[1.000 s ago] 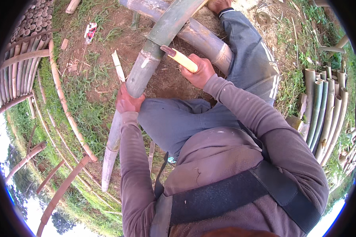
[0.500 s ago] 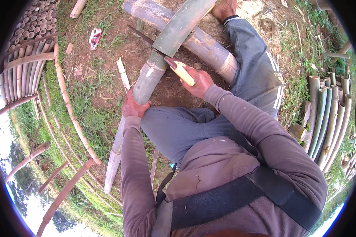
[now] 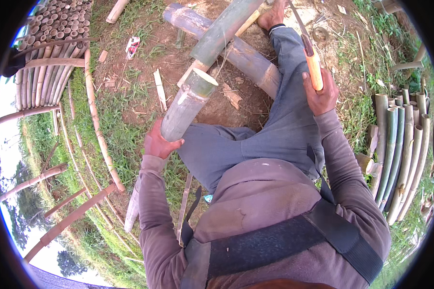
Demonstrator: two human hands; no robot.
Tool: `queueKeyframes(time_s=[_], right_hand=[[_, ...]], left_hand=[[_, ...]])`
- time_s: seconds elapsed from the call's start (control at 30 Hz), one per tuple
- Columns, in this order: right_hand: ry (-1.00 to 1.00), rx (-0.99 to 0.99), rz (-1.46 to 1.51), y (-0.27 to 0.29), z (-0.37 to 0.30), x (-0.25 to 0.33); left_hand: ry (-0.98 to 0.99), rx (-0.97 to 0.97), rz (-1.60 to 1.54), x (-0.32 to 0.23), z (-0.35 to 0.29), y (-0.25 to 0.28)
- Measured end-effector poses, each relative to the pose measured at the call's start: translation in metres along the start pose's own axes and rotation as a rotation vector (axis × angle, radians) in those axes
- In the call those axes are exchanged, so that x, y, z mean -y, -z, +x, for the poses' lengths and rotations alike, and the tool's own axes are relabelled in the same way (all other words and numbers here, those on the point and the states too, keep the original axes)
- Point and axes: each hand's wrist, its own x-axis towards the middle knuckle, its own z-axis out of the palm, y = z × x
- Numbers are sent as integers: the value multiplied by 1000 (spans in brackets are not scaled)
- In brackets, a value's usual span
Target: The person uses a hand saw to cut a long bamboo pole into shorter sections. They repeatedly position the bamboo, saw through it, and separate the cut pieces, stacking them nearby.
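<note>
My left hand (image 3: 160, 138) is wrapped round the lower end of a short grey-green bamboo section (image 3: 185, 107), whose pale, freshly cut end faces up and away from me. That piece is apart from the thick green bamboo pole (image 3: 222, 37), which lies slanting across another bamboo pole (image 3: 255, 61) on the ground. Out to the right, over my lower leg, my right hand (image 3: 321, 91) grips the yellow-orange handle of a handsaw (image 3: 314, 70). The saw's narrow blade points up and away, clear of the bamboo. A thin strand hangs off the green pole's cut end.
Upright bamboo lengths (image 3: 402, 149) stand at the right. A rack of stacked bamboo (image 3: 48, 72) is at the far left, beside a bamboo rail (image 3: 97, 120). Wood splinters (image 3: 160, 90) and a red-and-white packet (image 3: 132, 47) lie on the grassy soil.
The short bamboo section has come off the green pole and tilts toward me in my left hand. My right hand has carried the handsaw out of the cut, up and right.
</note>
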Motion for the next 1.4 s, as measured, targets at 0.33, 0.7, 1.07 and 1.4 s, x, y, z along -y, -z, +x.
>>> queueKeyframes(time_s=[0.33, 0.7, 1.07, 1.4], right_hand=[[698, 113, -60, -18, -9, 13], [486, 700, 58, -91, -81, 34], [364, 198, -207, -4, -28, 41], [-110, 843, 688, -137, -28, 101]], left_hand=[[-21, 196, -93, -18, -53, -56], [0, 319, -323, -1, -30, -60], [-7, 283, -264, 21, -37, -58], [228, -1229, -159, 34, -128, -100]])
